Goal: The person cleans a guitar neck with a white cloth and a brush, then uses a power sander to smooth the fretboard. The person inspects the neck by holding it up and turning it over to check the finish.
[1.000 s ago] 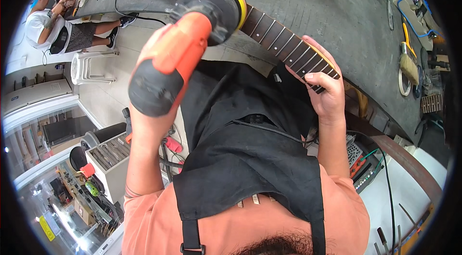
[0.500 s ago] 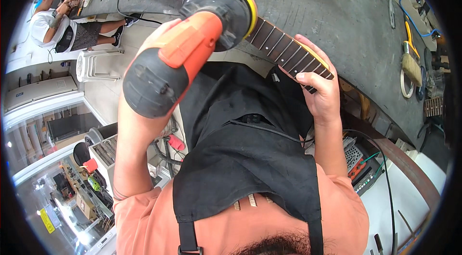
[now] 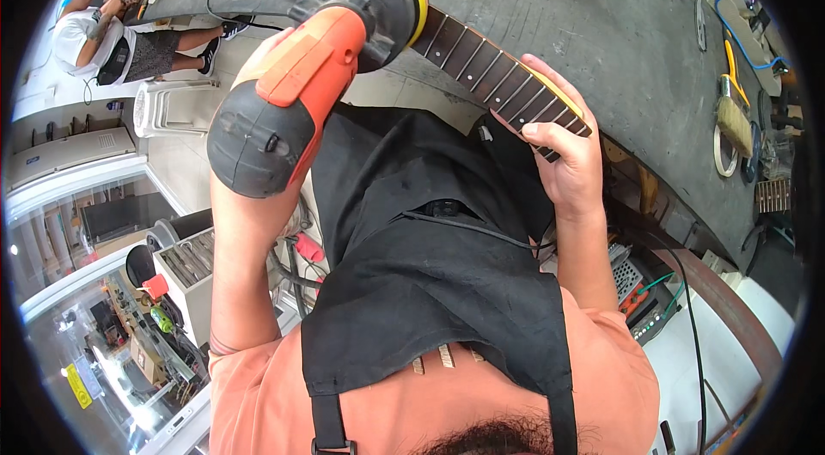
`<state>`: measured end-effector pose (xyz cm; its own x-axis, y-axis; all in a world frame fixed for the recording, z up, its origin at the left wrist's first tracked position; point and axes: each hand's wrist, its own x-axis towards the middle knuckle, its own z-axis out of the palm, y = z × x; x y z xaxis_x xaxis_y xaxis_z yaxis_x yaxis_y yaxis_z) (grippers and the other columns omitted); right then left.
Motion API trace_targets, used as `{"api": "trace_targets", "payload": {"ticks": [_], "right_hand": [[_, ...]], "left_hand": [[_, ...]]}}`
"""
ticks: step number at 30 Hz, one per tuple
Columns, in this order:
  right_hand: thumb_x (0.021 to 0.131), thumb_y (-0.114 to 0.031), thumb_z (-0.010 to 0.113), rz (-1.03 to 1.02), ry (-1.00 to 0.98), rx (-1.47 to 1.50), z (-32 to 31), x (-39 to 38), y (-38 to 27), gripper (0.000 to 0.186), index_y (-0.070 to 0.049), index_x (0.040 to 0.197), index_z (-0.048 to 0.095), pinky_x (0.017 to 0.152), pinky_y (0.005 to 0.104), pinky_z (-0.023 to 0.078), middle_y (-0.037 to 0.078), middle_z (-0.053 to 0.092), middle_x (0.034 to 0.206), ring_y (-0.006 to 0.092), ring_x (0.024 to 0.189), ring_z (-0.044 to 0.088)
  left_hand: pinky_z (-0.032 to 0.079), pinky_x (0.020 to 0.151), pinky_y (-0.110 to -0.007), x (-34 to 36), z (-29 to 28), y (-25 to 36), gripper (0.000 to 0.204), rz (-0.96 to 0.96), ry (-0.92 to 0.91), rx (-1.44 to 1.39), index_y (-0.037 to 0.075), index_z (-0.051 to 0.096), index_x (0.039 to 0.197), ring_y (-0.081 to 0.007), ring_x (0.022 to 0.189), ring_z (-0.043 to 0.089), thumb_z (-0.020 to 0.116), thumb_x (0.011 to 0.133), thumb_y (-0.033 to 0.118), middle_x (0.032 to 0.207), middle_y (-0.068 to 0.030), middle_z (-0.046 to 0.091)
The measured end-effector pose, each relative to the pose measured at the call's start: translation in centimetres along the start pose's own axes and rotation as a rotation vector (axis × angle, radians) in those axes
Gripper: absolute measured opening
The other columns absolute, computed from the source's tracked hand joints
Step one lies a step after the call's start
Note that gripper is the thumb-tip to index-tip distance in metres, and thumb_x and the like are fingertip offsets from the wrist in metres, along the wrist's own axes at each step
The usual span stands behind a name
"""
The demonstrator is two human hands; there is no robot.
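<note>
A grey counter point(image 3: 507, 0) is filling the background, a paintbrush point(image 3: 733, 124) lying on its right side. In the head view, a fretted neck point(image 3: 475, 68) is running along the counter's near edge. Your left hand point(image 3: 260, 58) is gripping the orange-and-black sander point(image 3: 320, 60), its fingers mostly hiding; your right hand's point(image 3: 577, 161) fingers are pinching the neck's right end. Keeping the disc point(image 3: 374, 10) level and that end braced is probably serving you best.
</note>
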<state>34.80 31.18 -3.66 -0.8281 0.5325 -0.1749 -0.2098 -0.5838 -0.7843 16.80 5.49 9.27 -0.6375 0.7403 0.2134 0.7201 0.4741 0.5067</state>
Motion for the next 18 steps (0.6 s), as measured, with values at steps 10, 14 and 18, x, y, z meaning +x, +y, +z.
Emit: {"api": "trace_targets", "payload": {"ticks": [10, 14, 18], "right_hand": [[0.08, 0.007, 0.07, -0.024, -0.01, -0.003, 0.0, 0.1, 0.1, 0.076, 0.01, 0.154, 0.059, 0.113, 0.0412, 0.06, 0.02, 0.07, 0.145, 0.0262, 0.128, 0.072], [0.08, 0.008, 0.07, -0.032, -0.004, -0.016, -0.3, 0.0, 0.4, 0.076, 0.01, 0.155, 0.058, 0.113, 0.0422, 0.06, 0.021, 0.07, 0.145, 0.0266, 0.128, 0.072], [0.081, 0.007, 0.069, -0.04, -0.013, -0.015, 0.0, 0.0, 0.2, 0.076, 0.01, 0.155, 0.058, 0.113, 0.0428, 0.06, 0.021, 0.07, 0.145, 0.0271, 0.127, 0.072]], "left_hand": [[0.05, 0.117, -0.035, 0.3, -0.4, 0.4, 0.072, 0.003, -0.026, 0.008, 0.0, 0.06, 0.156, -0.025, 0.138, 0.068, 0.084, 0.087, -0.003, 0.155, -0.0161, 0.068], [0.051, 0.117, -0.035, 0.4, 0.2, 1.9, 0.073, 0.02, -0.086, -0.1, 0.0, 0.061, 0.156, -0.0243, 0.139, 0.068, 0.084, 0.087, -0.005, 0.156, -0.0157, 0.067], [0.051, 0.117, -0.036, 0.5, -0.5, 1.5, 0.074, -0.027, -0.076, -0.017, 0.001, 0.061, 0.156, -0.024, 0.139, 0.068, 0.085, 0.086, -0.003, 0.157, -0.0155, 0.067]]}}
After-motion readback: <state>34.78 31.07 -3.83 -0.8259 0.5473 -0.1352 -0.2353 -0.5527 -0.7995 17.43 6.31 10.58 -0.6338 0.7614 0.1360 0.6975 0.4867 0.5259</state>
